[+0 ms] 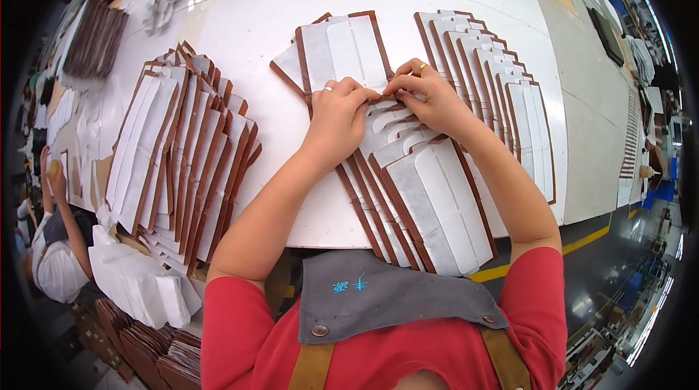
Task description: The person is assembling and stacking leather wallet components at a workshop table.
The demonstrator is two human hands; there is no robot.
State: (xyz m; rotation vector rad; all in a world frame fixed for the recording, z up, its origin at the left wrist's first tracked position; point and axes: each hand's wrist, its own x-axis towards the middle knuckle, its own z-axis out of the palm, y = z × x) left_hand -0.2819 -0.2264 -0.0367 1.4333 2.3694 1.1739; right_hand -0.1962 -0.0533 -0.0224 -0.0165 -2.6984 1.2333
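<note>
Broadly, the white counter (291, 26) carries three fanned rows of flat brown-edged leather pieces with white fabric lining, and the work sits at the middle row (426, 204), which runs from the counter's near edge toward its centre. To the left of that row lies a bigger overlapped stack (175, 164); to its right, a neat stepped row (502, 92). By the look of it, the step in hand is pressing or folding down a white lining strip (384, 105) on the top piece of the middle row. The next move would call for firm, even fingertip pressure along the strip, keeping it square to the brown edge. Both forearms reach in from the near edge, wrists bent down. The left hand (336, 115) is curled nearly closed, fingertips pinching the strip; the right hand (428, 95) arches over it, fingers pinching the same strip, a ring showing on each.
</note>
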